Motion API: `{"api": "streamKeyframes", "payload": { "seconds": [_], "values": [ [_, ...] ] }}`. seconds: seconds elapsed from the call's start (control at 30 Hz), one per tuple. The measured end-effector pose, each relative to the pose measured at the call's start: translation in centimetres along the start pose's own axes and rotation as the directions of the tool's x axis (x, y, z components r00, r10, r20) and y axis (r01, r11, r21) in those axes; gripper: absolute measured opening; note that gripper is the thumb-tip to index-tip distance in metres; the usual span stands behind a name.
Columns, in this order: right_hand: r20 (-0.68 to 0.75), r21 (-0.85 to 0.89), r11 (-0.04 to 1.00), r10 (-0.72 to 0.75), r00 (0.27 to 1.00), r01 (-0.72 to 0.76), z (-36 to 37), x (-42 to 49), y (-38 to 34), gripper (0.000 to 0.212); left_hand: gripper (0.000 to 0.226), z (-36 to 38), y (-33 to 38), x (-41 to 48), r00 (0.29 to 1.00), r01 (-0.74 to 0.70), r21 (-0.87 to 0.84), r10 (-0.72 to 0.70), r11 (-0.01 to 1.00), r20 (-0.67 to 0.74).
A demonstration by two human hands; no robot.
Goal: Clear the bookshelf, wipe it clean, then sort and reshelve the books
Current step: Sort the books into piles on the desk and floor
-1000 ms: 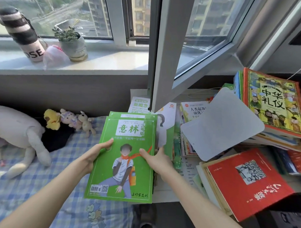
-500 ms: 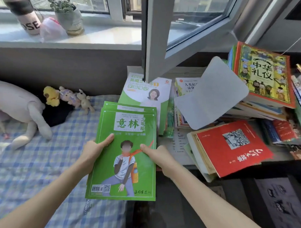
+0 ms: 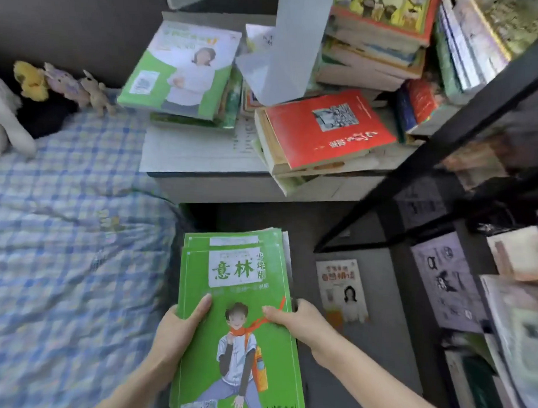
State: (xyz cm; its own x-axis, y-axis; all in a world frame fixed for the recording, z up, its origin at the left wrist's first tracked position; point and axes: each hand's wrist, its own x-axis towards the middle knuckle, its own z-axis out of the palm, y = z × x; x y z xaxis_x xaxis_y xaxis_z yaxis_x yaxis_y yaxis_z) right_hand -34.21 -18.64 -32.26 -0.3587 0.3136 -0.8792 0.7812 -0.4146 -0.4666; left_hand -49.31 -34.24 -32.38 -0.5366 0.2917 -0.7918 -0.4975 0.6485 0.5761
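I hold a stack of thin green magazines (image 3: 238, 263) in front of me, over the dark floor beside the bed. My left hand (image 3: 178, 332) grips the stack's left edge, thumb on the cover. My right hand (image 3: 300, 321) grips the right edge, thumb on the cover too. On the low white table (image 3: 202, 152) lie more books: a green-and-white workbook pile (image 3: 181, 72), a red book (image 3: 328, 126) on a thick pile, and a tall pile (image 3: 374, 45) at the back. The black bookshelf frame (image 3: 465, 128) stands at the right.
A bed with a blue checked sheet (image 3: 62, 227) fills the left, with plush toys (image 3: 61, 83) at its head. One book (image 3: 344, 289) lies on the dark floor to the right of my hands. More books and papers (image 3: 517, 319) crowd the shelf at the right edge.
The view has tipped down and the window has left the frame. Both hands have drawn the green stack back from the table toward me and lower, above the floor.
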Motion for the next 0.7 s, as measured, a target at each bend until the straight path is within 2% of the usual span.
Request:
{"api": "streamKeyframes", "payload": {
  "seconds": [0.1,0.17,0.33,0.47,0.53,0.6,0.7],
  "values": [
    [0.018,0.103,0.99,0.097,0.995,-0.099,-2.3,2.4,5.9,0.121,0.073,4.1,-5.3,2.4,0.999,0.015,0.099,-0.019,0.995,0.038],
    [0.003,0.17,0.976,0.138,0.99,-0.136,-3.9,5.1,9.2,0.111,0.082,6.9,-8.0,5.5,0.998,0.027,0.186,-0.038,0.982,0.053],
    [-0.046,0.289,0.943,0.183,0.982,-0.162,-6.6,16.0,15.5,0.102,0.065,13.6,-13.7,15.7,0.993,0.046,0.327,-0.079,0.944,0.089],
    [-0.079,0.32,0.931,0.209,0.975,-0.174,-7.6,27.2,20.1,0.101,0.029,18.3,-18.4,24.7,0.989,0.038,0.357,-0.086,0.933,0.122],
    [-0.087,0.337,0.923,0.225,0.97,-0.184,-7.8,32.3,22.8,0.093,0.03,20.1,-20.6,29.1,0.987,0.052,0.343,-0.101,0.938,0.127],
    [-0.093,0.349,0.921,0.221,0.971,-0.176,-7.9,37.4,25.6,0.078,0.043,21.8,-23.7,33.8,0.979,0.072,0.348,-0.133,0.935,0.155],
    [-0.121,0.368,0.915,0.223,0.967,-0.165,-8.1,44.7,29.4,0.072,0.058,24.1,-27.7,40.9,0.972,0.028,0.398,-0.118,0.917,0.202]
  ]
}}
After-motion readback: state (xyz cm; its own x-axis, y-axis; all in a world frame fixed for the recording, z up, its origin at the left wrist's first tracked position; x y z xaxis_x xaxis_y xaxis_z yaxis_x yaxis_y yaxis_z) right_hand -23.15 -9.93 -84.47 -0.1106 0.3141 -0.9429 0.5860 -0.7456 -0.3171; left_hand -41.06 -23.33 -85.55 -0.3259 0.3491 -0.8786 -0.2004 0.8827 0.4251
